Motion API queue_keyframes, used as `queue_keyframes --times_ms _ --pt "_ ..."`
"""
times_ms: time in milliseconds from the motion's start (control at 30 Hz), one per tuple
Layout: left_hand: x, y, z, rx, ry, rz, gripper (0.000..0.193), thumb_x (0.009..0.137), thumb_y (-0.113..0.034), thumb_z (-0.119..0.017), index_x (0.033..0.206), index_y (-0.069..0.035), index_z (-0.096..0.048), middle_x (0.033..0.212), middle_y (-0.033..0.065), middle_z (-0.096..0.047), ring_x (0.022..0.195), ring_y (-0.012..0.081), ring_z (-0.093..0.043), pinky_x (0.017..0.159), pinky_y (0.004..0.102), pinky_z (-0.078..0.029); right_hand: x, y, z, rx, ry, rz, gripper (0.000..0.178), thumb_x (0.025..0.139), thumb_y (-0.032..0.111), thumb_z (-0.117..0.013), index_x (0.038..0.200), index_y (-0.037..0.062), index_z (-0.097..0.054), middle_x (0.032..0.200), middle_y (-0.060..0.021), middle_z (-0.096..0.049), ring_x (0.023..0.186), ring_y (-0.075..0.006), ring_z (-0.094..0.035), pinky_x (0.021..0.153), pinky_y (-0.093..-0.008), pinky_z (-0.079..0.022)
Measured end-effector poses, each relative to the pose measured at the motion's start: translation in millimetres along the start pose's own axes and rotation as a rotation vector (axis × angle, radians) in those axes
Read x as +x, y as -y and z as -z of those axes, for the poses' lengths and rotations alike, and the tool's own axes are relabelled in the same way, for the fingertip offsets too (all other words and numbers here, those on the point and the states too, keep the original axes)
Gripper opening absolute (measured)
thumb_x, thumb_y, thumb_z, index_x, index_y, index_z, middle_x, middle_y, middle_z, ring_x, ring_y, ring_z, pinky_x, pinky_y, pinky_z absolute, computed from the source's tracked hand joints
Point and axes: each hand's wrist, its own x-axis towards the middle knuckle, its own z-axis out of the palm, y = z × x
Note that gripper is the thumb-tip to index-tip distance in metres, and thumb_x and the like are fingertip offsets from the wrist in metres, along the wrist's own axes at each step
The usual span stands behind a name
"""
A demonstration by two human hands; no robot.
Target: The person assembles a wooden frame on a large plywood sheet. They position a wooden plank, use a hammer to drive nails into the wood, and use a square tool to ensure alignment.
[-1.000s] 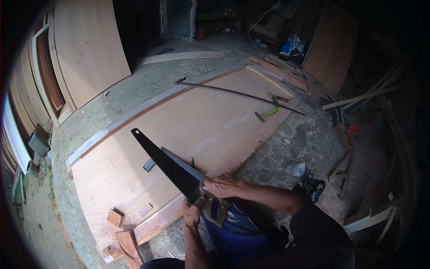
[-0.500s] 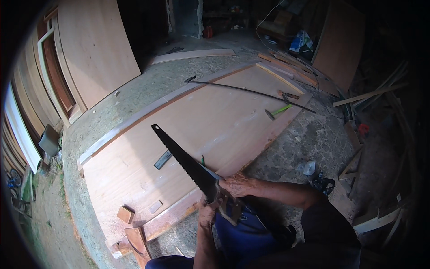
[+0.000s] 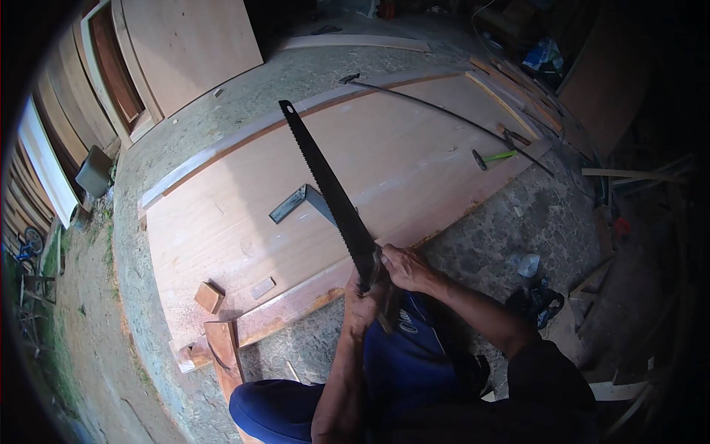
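Note:
A handsaw [image 3: 325, 177] with a long black blade and a worn handle points away from me, its toothed edge on the left. My left hand [image 3: 360, 302] is closed around the saw's handle. Closed fingers of my right hand [image 3: 405, 266] grip the right side of the saw where the blade meets the handle; that hand partly hides the contact. Below the saw lies a wide plywood panel [image 3: 214, 237] with a timber frame. A try square [image 3: 290, 204] rests on it, partly behind the blade.
A hammer with a green handle [image 3: 495, 158] and a long metal bar [image 3: 451, 111] lie on the panel's far right. At its near left are a wood block [image 3: 209, 297], a small offcut [image 3: 262, 288] and a brown timber piece [image 3: 224, 348]. Boards [image 3: 185, 59] lean at the left.
My view has tilted downward and turned slightly left. The saw has swung nearer to upright in the picture, and more of the try square shows. Both hands remain on the saw.

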Motion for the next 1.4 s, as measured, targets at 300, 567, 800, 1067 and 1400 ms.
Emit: queue_keyframes --times_ms 300,567,800,1067,1400 --pt "-2.3 -15.4 17.5 -0.062 -0.076 -0.007 0.043 0.092 -0.002 -0.062 0.134 -0.009 -0.057 0.110 0.0007 -0.066 0.099 0.0102 -0.061 0.087 0.0287 -0.052 19.0 9.7 -14.1 -0.049 0.035 -0.095 0.027 0.103 0.026 -0.048 0.110 0.0018 -0.058 0.103 -0.0285 -0.067 0.100 -0.0499 -0.062 0.085 -0.0561 -0.048" --pt "-4.7 -32.9 32.0 -0.053 -0.126 -0.112 0.047 0.091 -0.001 -0.062 0.137 -0.009 -0.056 0.114 0.0033 -0.067 0.099 0.0127 -0.064 0.082 0.0290 -0.056 19.8 41.2 -15.1 0.015 0.005 -0.112 0.027 0.103 0.028 -0.050 0.098 0.0031 -0.057 0.094 -0.0281 -0.065 0.091 -0.0496 -0.062 0.077 -0.0526 -0.048" --pt "3.1 -68.1 44.5 -0.344 -0.135 0.009 0.051 0.085 0.005 -0.056 0.135 -0.006 -0.056 0.119 0.0101 -0.067 0.105 0.0213 -0.067 0.088 0.0343 -0.059 12.1 9.8 -30.0 0.684 -0.095 0.116 0.035 0.103 0.020 -0.057 0.130 -0.0001 -0.050 0.099 -0.0093 -0.062 0.086 -0.0155 -0.063 0.076 -0.0313 -0.052" --pt "9.7 -55.5 48.7 -0.260 -0.162 -0.026 0.059 0.085 0.003 -0.060 0.143 -0.004 -0.048 0.125 0.0164 -0.064 0.110 0.0272 -0.065 0.094 0.0381 -0.056 9.8 31.5 -37.6 1.065 0.013 -0.145 0.032 0.104 0.041 -0.055 0.106 0.0087 -0.059 0.079 0.0026 -0.049 0.066 -0.0070 -0.051 0.061 -0.0259 -0.050" --pt "-61.5 -280.6 80.8 0.116 -0.725 -0.652 0.068 0.096 -0.006 -0.062 0.156 -0.004 -0.031 0.154 0.0262 -0.040 0.144 0.0355 -0.039 0.114 0.0445 -0.041 39.5 -103.0 -48.0 0.847 -0.491 -0.592 0.063 0.101 0.055 -0.056 0.132 0.0008 -0.058 0.098 0.0006 -0.055 0.081 -0.0104 -0.045 0.078 -0.0280 -0.041"
